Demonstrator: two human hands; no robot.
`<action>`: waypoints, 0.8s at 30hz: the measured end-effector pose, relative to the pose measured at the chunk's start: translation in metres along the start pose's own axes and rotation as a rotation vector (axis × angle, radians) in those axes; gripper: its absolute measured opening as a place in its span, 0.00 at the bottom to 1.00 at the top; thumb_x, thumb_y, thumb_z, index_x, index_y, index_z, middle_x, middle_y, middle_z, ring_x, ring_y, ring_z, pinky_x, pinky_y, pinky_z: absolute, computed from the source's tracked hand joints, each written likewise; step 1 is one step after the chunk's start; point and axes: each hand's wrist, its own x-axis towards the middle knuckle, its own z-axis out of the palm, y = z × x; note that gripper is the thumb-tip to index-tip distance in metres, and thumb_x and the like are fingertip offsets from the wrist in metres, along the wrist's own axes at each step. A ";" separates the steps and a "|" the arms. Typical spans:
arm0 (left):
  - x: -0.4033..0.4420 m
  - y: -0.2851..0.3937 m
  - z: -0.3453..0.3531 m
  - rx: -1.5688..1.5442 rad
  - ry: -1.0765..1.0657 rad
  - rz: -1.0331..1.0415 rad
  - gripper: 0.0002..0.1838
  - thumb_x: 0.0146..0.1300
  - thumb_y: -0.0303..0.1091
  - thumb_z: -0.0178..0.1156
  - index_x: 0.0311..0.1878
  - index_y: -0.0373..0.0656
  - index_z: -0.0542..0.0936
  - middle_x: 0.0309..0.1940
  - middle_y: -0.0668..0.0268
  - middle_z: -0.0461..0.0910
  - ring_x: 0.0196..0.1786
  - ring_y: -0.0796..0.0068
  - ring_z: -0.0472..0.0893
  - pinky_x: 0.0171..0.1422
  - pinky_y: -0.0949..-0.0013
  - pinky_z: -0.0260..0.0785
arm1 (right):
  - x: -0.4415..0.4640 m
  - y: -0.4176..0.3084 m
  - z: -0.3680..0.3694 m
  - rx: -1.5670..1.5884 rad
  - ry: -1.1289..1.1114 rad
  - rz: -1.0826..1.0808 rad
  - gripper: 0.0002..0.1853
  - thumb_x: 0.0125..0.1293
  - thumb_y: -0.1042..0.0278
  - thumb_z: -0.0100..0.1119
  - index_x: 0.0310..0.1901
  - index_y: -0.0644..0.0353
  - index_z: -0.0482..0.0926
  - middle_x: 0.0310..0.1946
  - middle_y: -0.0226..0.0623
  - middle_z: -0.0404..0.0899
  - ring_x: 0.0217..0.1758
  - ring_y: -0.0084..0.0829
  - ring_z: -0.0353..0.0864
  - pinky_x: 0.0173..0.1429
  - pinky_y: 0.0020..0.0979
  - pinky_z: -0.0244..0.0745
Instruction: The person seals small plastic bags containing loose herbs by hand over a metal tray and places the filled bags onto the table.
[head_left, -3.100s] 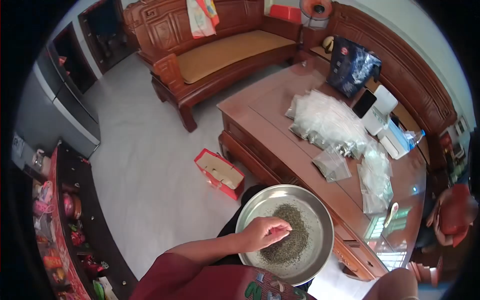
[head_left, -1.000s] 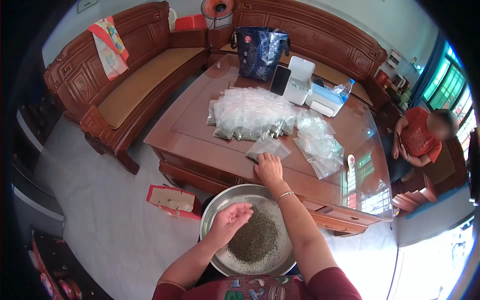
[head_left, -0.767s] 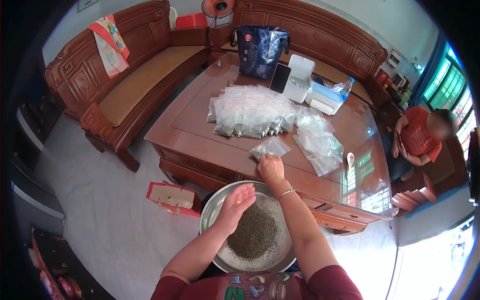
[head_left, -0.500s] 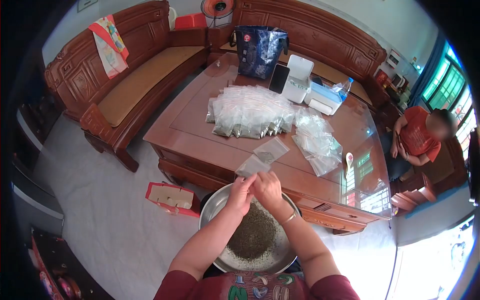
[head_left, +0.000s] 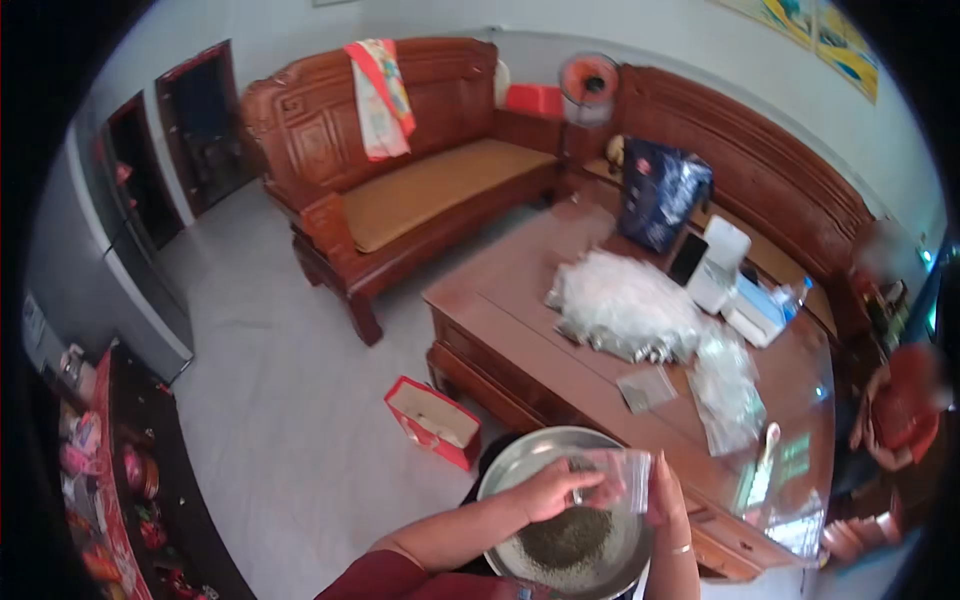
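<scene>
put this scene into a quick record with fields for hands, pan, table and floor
left hand: at one side of a clear bag, partly visible through it; inside or behind unclear
right hand: at the bag's other side, bracelet at the wrist
metal pan: below the hands, dark crumbly heap in it
table: heaped bags, single bag apart, dark blue carrier, black phone
floor: open-topped red container beside the table

Bag (head_left: 634,478): raised from the table (head_left: 500,325) edge to over the pan (head_left: 518,468).
Right hand (head_left: 668,492): shifted from the table edge to the bag's right side.
Left hand (head_left: 550,492): earlier open over the pan, now at the bag's left.
Wall picture (head_left: 848,55): newly in view.
</scene>
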 end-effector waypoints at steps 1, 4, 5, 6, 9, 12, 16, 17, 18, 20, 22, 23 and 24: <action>-0.006 0.001 0.000 0.039 -0.030 -0.015 0.20 0.63 0.28 0.53 0.59 0.42 0.68 0.42 0.58 0.80 0.39 0.74 0.80 0.41 0.75 0.74 | -0.013 -0.005 0.014 0.025 -0.031 0.031 0.17 0.68 0.61 0.48 0.46 0.69 0.74 0.38 0.42 0.79 0.34 0.25 0.76 0.39 0.22 0.71; -0.020 -0.003 -0.011 0.082 -0.005 -0.052 0.20 0.63 0.28 0.53 0.59 0.42 0.68 0.43 0.56 0.79 0.41 0.71 0.80 0.43 0.74 0.74 | -0.027 0.001 0.012 -0.047 -0.062 0.003 0.11 0.64 0.70 0.53 0.41 0.69 0.77 0.32 0.40 0.80 0.28 0.23 0.76 0.34 0.18 0.71; -0.025 -0.004 -0.015 0.097 0.008 -0.084 0.20 0.63 0.29 0.53 0.60 0.42 0.68 0.44 0.56 0.79 0.42 0.70 0.80 0.43 0.73 0.74 | -0.032 0.003 0.011 -0.126 -0.039 -0.036 0.07 0.62 0.73 0.55 0.38 0.69 0.77 0.28 0.39 0.79 0.25 0.22 0.75 0.32 0.18 0.70; -0.028 -0.004 -0.019 0.114 0.020 -0.116 0.20 0.63 0.29 0.53 0.60 0.42 0.67 0.44 0.55 0.78 0.43 0.68 0.80 0.44 0.73 0.74 | -0.035 0.003 0.011 -0.205 -0.016 -0.078 0.04 0.60 0.77 0.57 0.35 0.68 0.78 0.25 0.38 0.79 0.23 0.22 0.74 0.30 0.17 0.70; -0.034 -0.005 -0.019 0.169 0.059 -0.123 0.20 0.63 0.29 0.54 0.59 0.41 0.68 0.44 0.55 0.78 0.43 0.69 0.80 0.44 0.74 0.73 | -0.049 -0.006 0.027 -0.293 0.006 -0.060 0.03 0.59 0.77 0.57 0.33 0.68 0.78 0.23 0.37 0.78 0.22 0.22 0.74 0.29 0.17 0.70; -0.036 -0.013 -0.018 0.206 0.092 -0.137 0.21 0.62 0.29 0.55 0.59 0.40 0.68 0.43 0.56 0.79 0.43 0.70 0.79 0.45 0.75 0.73 | -0.060 -0.010 0.035 -0.388 0.044 -0.033 0.02 0.58 0.78 0.58 0.30 0.68 0.78 0.21 0.36 0.78 0.21 0.21 0.73 0.28 0.16 0.69; -0.031 -0.030 -0.015 0.795 0.434 0.428 0.19 0.61 0.28 0.57 0.56 0.38 0.70 0.41 0.58 0.79 0.41 0.75 0.78 0.44 0.77 0.72 | -0.070 -0.010 0.036 -0.472 0.091 -0.160 0.03 0.58 0.78 0.57 0.30 0.68 0.78 0.20 0.35 0.77 0.21 0.21 0.73 0.28 0.16 0.69; -0.031 -0.026 -0.010 0.794 0.427 0.426 0.19 0.61 0.28 0.57 0.56 0.38 0.70 0.41 0.58 0.79 0.41 0.75 0.78 0.44 0.77 0.72 | -0.072 -0.010 0.037 -0.473 0.097 -0.164 0.03 0.58 0.78 0.57 0.30 0.68 0.78 0.20 0.35 0.77 0.21 0.21 0.73 0.28 0.16 0.69; -0.033 -0.020 -0.003 0.879 0.355 0.382 0.19 0.60 0.27 0.57 0.55 0.38 0.71 0.40 0.59 0.79 0.41 0.75 0.78 0.44 0.77 0.72 | -0.072 -0.010 0.039 -0.516 0.112 -0.173 0.03 0.58 0.78 0.57 0.29 0.67 0.78 0.20 0.35 0.77 0.21 0.20 0.72 0.28 0.16 0.69; -0.044 -0.005 0.017 1.044 0.211 0.281 0.18 0.59 0.27 0.58 0.54 0.37 0.72 0.39 0.60 0.79 0.40 0.77 0.78 0.44 0.77 0.72 | -0.075 -0.007 0.047 -0.596 0.148 -0.184 0.04 0.58 0.77 0.56 0.28 0.67 0.78 0.20 0.34 0.76 0.21 0.20 0.72 0.28 0.16 0.68; -0.051 -0.004 0.035 1.108 0.122 0.217 0.18 0.58 0.26 0.59 0.52 0.36 0.73 0.37 0.61 0.79 0.38 0.78 0.77 0.43 0.77 0.72 | -0.076 -0.002 0.053 -0.664 0.149 -0.184 0.05 0.59 0.76 0.56 0.27 0.66 0.77 0.19 0.32 0.75 0.21 0.19 0.70 0.27 0.16 0.67; -0.049 -0.007 0.042 1.093 0.098 0.205 0.18 0.56 0.25 0.60 0.51 0.36 0.74 0.36 0.61 0.79 0.37 0.79 0.77 0.42 0.76 0.72 | -0.075 -0.001 0.055 -0.693 0.140 -0.184 0.05 0.59 0.76 0.56 0.26 0.65 0.77 0.18 0.31 0.75 0.20 0.18 0.69 0.27 0.16 0.66; -0.048 -0.010 0.047 1.083 0.039 0.177 0.18 0.56 0.25 0.60 0.51 0.36 0.74 0.36 0.61 0.79 0.37 0.79 0.77 0.42 0.76 0.72 | -0.078 -0.006 0.066 -0.791 0.120 -0.216 0.06 0.59 0.74 0.57 0.26 0.64 0.77 0.17 0.27 0.73 0.20 0.17 0.67 0.25 0.17 0.62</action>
